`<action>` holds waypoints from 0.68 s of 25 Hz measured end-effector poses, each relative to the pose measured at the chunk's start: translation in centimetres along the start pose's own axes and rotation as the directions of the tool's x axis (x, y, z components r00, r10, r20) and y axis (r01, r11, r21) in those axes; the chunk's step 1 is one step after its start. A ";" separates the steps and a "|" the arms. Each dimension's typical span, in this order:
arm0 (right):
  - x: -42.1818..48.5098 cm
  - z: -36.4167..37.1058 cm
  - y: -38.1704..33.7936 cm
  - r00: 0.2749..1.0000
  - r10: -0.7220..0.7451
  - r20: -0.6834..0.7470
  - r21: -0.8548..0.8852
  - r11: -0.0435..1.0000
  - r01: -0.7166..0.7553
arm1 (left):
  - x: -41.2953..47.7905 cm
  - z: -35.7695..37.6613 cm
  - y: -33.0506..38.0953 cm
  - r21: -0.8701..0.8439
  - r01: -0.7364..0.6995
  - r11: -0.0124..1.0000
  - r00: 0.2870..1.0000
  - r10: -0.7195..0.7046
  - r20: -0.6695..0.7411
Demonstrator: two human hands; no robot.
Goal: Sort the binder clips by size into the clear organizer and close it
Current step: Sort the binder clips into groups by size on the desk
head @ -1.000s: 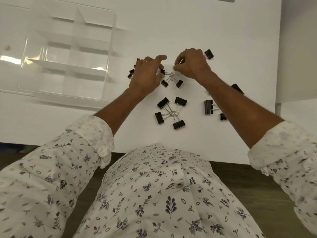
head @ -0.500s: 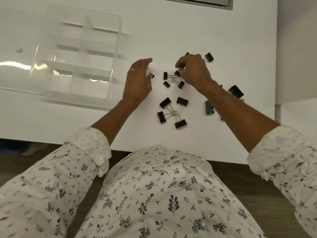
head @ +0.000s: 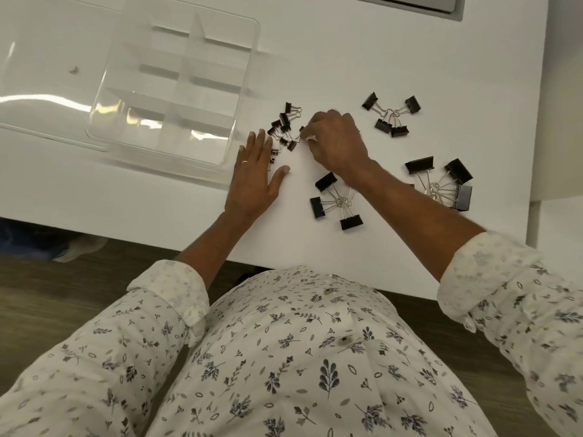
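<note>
The clear organizer (head: 176, 89) lies open at the back left of the white table, its compartments holding nothing, with its lid (head: 47, 89) flat to the left. A heap of small black binder clips (head: 285, 127) sits just right of it. My right hand (head: 337, 143) is curled over that heap's right side, fingertips pinched on a small clip. My left hand (head: 255, 175) lies flat with fingers apart, its fingertips against the heap's lower left. Medium clips (head: 336, 200) lie partly under my right wrist.
Another cluster of medium clips (head: 392, 116) lies at the back right. The largest clips (head: 441, 181) lie near the right table edge (head: 536, 152). A grey device edge (head: 441, 4) shows at the top right. The table's front edge runs just above my lap.
My right hand has moved left onto the small clips near the organizer. My left hand has flattened on the table with its fingers spread, beside the same heap.
</note>
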State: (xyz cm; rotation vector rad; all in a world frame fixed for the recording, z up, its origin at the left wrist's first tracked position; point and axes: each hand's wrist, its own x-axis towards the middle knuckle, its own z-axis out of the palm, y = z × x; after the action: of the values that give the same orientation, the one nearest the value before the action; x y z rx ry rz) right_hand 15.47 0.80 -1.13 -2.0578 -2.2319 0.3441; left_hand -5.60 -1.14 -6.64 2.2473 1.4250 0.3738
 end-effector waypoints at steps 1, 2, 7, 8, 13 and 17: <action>0.0 0.1 -0.1 1.000 0.014 -0.008 -0.029 0.999 -0.014 | -0.2 0.1 -0.3 0.036 -0.009 0.999 1.000 0.008 0.027; 0.0 0.1 -0.2 0.999 0.026 -0.020 -0.038 0.999 -0.027 | -0.3 0.1 -0.5 0.064 -0.020 0.998 0.999 0.017 0.045; 0.9 -0.3 -0.7 0.999 0.019 -0.049 -0.004 1.000 -0.019 | -0.4 0.1 -0.7 0.060 -0.022 0.998 0.999 0.020 0.032; 1.3 -0.3 -0.8 0.999 -0.020 -0.035 -0.019 1.000 0.020 | -0.4 0.1 -0.8 0.064 -0.025 0.998 0.999 0.024 0.026; 3.3 -0.4 -1.5 0.978 -0.186 0.094 -0.199 0.959 0.202 | -0.5 0.3 -1.0 0.132 -0.043 0.990 0.999 0.043 0.007; 4.9 -0.3 -1.0 0.984 -0.173 0.029 -0.186 0.967 0.176 | -0.5 0.5 -1.0 0.127 -0.037 0.991 0.999 0.040 -0.018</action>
State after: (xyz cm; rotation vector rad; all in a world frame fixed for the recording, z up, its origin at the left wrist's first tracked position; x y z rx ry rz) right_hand 14.14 5.58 -1.02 -1.9237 -2.5181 0.1372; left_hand -6.41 -1.36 -7.56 2.3815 1.4548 0.3276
